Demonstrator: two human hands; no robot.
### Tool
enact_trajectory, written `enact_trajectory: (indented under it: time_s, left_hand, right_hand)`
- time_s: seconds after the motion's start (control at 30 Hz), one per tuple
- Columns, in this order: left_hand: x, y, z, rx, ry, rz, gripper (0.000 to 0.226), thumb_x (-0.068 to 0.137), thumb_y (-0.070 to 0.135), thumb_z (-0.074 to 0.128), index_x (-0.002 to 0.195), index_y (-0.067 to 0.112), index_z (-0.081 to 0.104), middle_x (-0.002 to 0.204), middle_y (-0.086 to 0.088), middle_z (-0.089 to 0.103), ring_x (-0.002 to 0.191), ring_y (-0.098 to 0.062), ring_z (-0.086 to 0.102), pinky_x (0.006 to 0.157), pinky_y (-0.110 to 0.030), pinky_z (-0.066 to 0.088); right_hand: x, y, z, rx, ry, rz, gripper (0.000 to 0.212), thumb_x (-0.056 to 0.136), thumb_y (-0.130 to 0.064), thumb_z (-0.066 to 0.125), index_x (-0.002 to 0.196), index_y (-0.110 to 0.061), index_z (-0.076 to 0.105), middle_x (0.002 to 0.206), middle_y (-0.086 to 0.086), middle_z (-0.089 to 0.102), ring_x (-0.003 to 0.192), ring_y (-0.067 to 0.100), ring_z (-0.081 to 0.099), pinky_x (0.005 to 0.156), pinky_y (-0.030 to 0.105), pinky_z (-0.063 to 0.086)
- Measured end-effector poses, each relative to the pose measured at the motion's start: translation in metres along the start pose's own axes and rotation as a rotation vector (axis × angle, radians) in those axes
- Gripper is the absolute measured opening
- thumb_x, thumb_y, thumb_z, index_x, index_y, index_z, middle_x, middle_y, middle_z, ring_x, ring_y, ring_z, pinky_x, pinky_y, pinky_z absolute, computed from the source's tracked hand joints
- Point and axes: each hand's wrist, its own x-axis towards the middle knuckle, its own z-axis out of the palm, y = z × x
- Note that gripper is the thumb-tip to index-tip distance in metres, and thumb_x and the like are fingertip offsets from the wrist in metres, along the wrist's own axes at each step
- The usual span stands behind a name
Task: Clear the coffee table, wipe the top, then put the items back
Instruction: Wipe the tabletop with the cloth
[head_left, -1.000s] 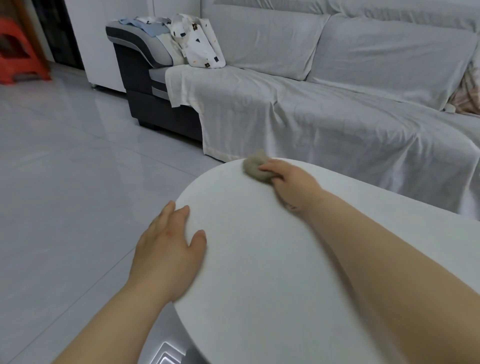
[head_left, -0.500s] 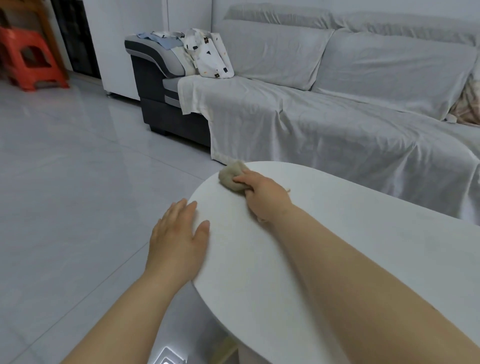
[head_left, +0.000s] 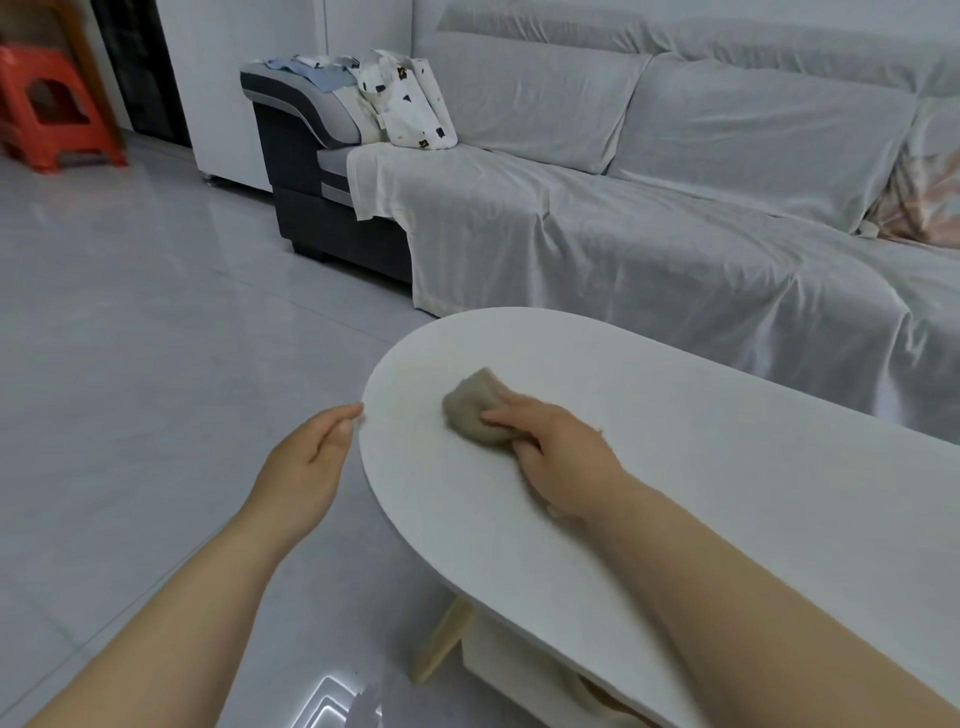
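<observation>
The white oval coffee table (head_left: 701, 493) fills the lower right, its top bare. My right hand (head_left: 556, 447) presses a crumpled grey-brown cloth (head_left: 472, 405) flat on the table near its rounded left end. My left hand (head_left: 311, 457) hovers just off the table's left edge, fingers curled loosely with the fingertips at the rim, holding nothing that I can see.
A long sofa under a pale grey cover (head_left: 649, 249) runs behind the table, close to its far edge. A patterned bag (head_left: 410, 104) and folded clothes lie on its left arm. An orange plastic stool (head_left: 52, 109) stands far left. Glossy tiled floor (head_left: 156, 338) stretches left.
My right hand has dragged the cloth back from the far rim toward the middle of the table's left end. My left hand has slid off the tabletop to its edge.
</observation>
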Motion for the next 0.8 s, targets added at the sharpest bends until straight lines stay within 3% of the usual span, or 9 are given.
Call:
enact_trajectory:
  time_s: [0.1,0.2,0.27,0.37,0.47,0.53,0.67,0.8]
  left_hand:
    - [0.001,0.007,0.003,0.071,0.015,0.065,0.031,0.094,0.015,0.037,0.118,0.010,0.055,0.132,-0.006,0.052,0.115,-0.013,0.044,0.092,-0.017,0.026]
    - [0.004,0.016,0.007,0.149,0.009,0.114,0.030,0.093,0.014,0.039,0.116,0.008,0.058,0.133,-0.008,0.051,0.124,-0.020,0.043,0.092,-0.015,0.024]
    - [0.005,0.023,0.013,0.181,-0.022,0.139,0.030,0.093,0.015,0.039,0.115,0.009,0.058,0.134,-0.007,0.051,0.126,-0.020,0.041,0.093,-0.014,0.023]
    - [0.004,0.036,0.026,0.224,-0.080,0.160,0.031,0.093,0.017,0.038,0.117,0.012,0.057,0.137,-0.004,0.048,0.129,-0.017,0.038,0.098,-0.017,0.022]
    - [-0.001,0.053,0.046,0.204,-0.128,0.159,0.031,0.093,0.019,0.039,0.117,0.014,0.057,0.138,-0.001,0.046,0.128,-0.014,0.037,0.088,-0.009,0.020]
    - [-0.006,0.064,0.061,0.184,-0.169,0.161,0.030,0.093,0.019,0.039,0.117,0.014,0.056,0.138,-0.003,0.046,0.128,-0.015,0.038,0.089,-0.011,0.022]
    - [-0.016,0.069,0.085,0.342,-0.287,0.211,0.036,0.092,0.025,0.039,0.126,0.017,0.048,0.143,-0.002,0.040,0.133,-0.016,0.033,0.103,-0.022,0.022]
    - [-0.020,0.066,0.092,0.618,-0.312,0.311,0.044,0.091,0.036,0.038,0.132,0.019,0.040,0.148,-0.002,0.032,0.137,-0.017,0.025,0.108,-0.029,0.017]
  right_hand:
    - [-0.004,-0.015,0.013,-0.108,0.081,0.044,0.046,0.086,-0.007,0.039,0.126,-0.027,0.049,0.150,-0.003,0.029,0.129,0.023,0.035,0.103,0.025,0.022]
    - [-0.040,-0.029,0.015,-0.049,-0.032,-0.178,0.043,0.083,-0.009,0.039,0.119,-0.024,0.057,0.145,0.002,0.040,0.122,0.028,0.045,0.100,0.029,0.032]
    - [-0.065,-0.021,-0.001,-0.030,-0.133,-0.257,0.043,0.079,-0.012,0.038,0.113,-0.021,0.062,0.138,0.005,0.049,0.117,0.028,0.052,0.097,0.023,0.033]
    - [-0.084,0.016,-0.031,-0.042,-0.111,-0.075,0.042,0.082,-0.004,0.044,0.119,-0.020,0.057,0.142,0.004,0.041,0.124,0.023,0.046,0.101,0.015,0.024]
    - [-0.095,0.030,-0.036,-0.146,0.126,0.235,0.045,0.088,-0.008,0.040,0.128,-0.028,0.047,0.150,-0.003,0.027,0.128,0.020,0.037,0.104,0.023,0.022]
    - [-0.102,0.012,-0.024,-0.169,0.139,0.246,0.048,0.085,-0.007,0.041,0.127,-0.031,0.047,0.150,0.000,0.029,0.126,0.023,0.039,0.104,0.026,0.027]
    - [-0.137,0.003,-0.025,-0.098,0.098,0.031,0.037,0.073,-0.011,0.047,0.103,-0.021,0.068,0.124,0.009,0.061,0.101,0.029,0.064,0.087,0.039,0.050]
    - [-0.178,0.054,-0.064,-0.106,0.181,0.353,0.043,0.081,-0.003,0.049,0.118,-0.025,0.058,0.142,0.001,0.042,0.121,0.024,0.048,0.103,0.025,0.030]
